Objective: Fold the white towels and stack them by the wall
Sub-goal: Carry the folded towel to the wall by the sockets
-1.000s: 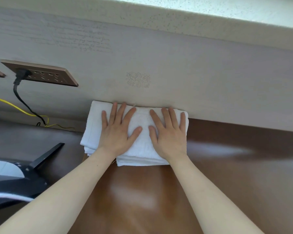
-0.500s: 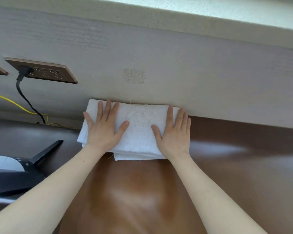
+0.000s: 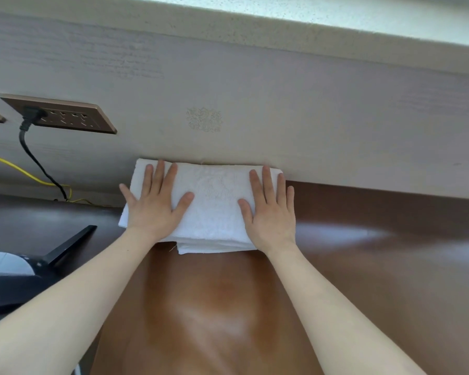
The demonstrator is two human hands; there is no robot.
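Note:
A stack of folded white towels (image 3: 214, 201) lies on the brown table (image 3: 206, 307), its far edge against the grey wall (image 3: 255, 109). My left hand (image 3: 155, 204) presses flat on the stack's left part, fingers straight and spread. My right hand (image 3: 271, 209) presses flat on its right end, the little finger reaching past the towel's edge. A lower layer of the stack sticks out a little at the near edge between my wrists.
A brown socket panel (image 3: 63, 117) with a black plug and cable (image 3: 35, 161) is on the wall at left, beside a yellow wire (image 3: 16, 169). A black stand leg (image 3: 65, 247) and a dark device lie on the table at far left.
My hands have slid apart over the top towel, from its middle out to its left and right ends. The stack itself stays against the wall.

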